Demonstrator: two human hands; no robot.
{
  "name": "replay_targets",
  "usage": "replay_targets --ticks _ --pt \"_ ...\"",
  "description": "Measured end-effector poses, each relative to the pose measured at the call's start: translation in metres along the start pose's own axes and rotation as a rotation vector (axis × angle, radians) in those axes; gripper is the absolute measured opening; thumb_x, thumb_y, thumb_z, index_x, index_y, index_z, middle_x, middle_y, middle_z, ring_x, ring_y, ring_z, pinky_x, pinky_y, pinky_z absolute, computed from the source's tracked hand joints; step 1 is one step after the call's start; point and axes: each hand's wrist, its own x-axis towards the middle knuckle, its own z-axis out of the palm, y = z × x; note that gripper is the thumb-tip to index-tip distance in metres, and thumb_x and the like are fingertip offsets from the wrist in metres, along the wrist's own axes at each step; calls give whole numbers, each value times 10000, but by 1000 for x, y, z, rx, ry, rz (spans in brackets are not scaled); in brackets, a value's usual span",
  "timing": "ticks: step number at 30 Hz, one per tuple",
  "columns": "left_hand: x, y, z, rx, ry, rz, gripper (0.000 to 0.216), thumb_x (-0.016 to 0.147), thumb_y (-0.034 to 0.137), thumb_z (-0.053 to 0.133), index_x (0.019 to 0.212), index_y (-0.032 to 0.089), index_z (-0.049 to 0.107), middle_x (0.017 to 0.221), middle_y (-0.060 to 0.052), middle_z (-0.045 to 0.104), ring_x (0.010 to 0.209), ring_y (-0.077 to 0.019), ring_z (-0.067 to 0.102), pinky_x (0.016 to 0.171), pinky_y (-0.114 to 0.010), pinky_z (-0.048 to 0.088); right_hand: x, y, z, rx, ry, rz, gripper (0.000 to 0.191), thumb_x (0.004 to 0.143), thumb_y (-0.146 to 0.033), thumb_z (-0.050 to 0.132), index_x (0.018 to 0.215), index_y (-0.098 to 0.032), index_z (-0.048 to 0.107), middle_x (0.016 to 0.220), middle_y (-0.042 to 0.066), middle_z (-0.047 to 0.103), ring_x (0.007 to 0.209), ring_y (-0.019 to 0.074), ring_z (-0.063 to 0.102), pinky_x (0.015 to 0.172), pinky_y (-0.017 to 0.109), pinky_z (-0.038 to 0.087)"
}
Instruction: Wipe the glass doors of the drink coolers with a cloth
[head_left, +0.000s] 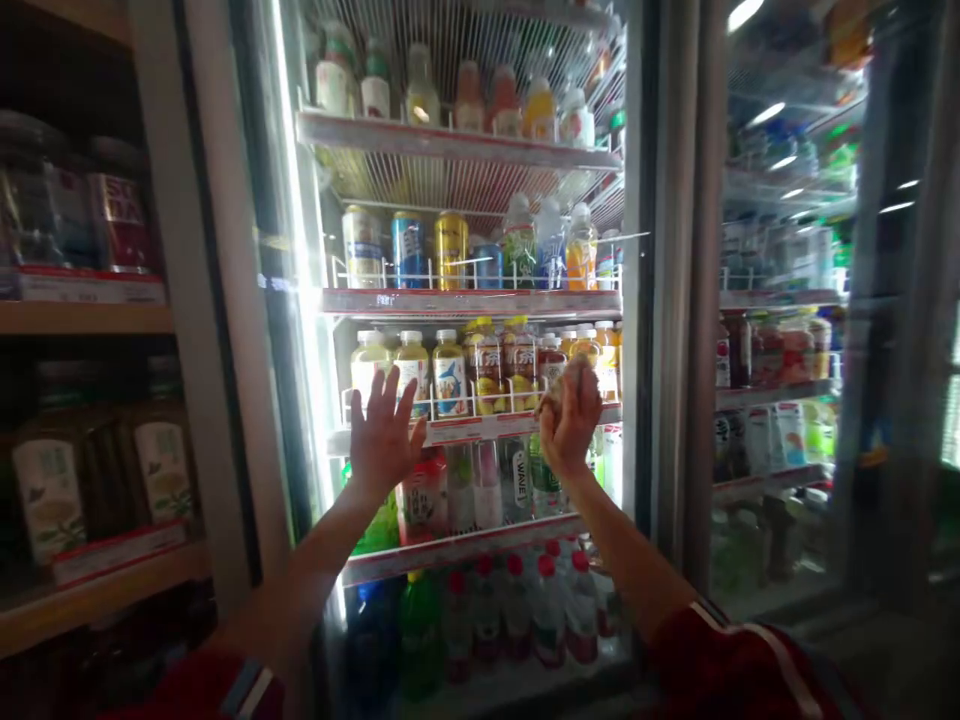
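Note:
My left hand (381,432) is raised with its fingers spread, in front of bottles with white caps on the middle shelf of a lit drinks fridge. It holds nothing. To the right, my right hand (571,415) is closed around a crumpled, light brownish cloth (581,375), held up at the same shelf's height. Faint light streaks over the drinks look like reflections on a glass door; whether either hand touches the glass I cannot tell. Between the hands stand tea bottles with yellow caps (484,360). The cloth hides some bottles behind it.
Cans and bottles line the fridge shelves (457,303), with red-capped bottles (546,610) at the bottom. A metal door frame (682,300) separates this fridge from another stocked one on the right. At left, a wooden shelf (90,318) holds jars and large bottles.

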Motion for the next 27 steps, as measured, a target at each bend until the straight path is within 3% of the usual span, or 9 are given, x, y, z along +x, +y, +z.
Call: replay_targets --ticks 7,10,16,20,24,27 --pt "-4 -1 -2 -34 -56 -21 542 882 346 459 1394 185 378 1493 -115 300 1413 -250 180 1153 -454 76 -28 -94 10 185 -180 -199 529 863 -216 458 1386 -228 372 1532 70 221 1401 262 217 1119 493 225" --pt "-14 -12 -11 -30 -102 -7 534 881 353 466 1391 219 382 1489 -96 317 1411 -244 190 1152 -458 83 -30 -94 9 181 -187 -179 534 857 -232 464 1385 -233 384 1534 68 215 1397 268 226 1123 503 197" --pt "-28 -39 -27 8 -46 -171 590 887 343 474 1435 237 282 1528 -107 218 1418 -271 153 1139 -518 71 -20 -52 7 75 -73 39 595 862 -254 449 1437 -200 307 1532 108 203 1398 307 205 1093 549 205" --pt "-28 -39 -23 2 -21 -189 606 895 345 455 1450 229 239 1531 -121 204 1421 -288 132 1131 -546 51 -26 -88 15 126 -131 -64 561 872 -247 445 1419 -238 321 1532 81 215 1407 265 195 1106 515 217" --pt "-29 -38 -23 -6 -30 -171 604 897 359 452 1448 219 247 1529 -136 204 1420 -292 132 1130 -545 50 -38 -137 24 143 -222 -143 450 869 -257 457 1319 -245 452 1451 65 386 1410 224 189 1132 489 179" --pt "-31 -40 -27 -22 -57 -159 590 899 363 451 1442 223 268 1525 -133 219 1418 -294 141 1132 -539 52 -41 -145 24 174 -240 -188 416 862 -261 470 1277 -243 494 1420 63 432 1402 218 213 1139 483 160"
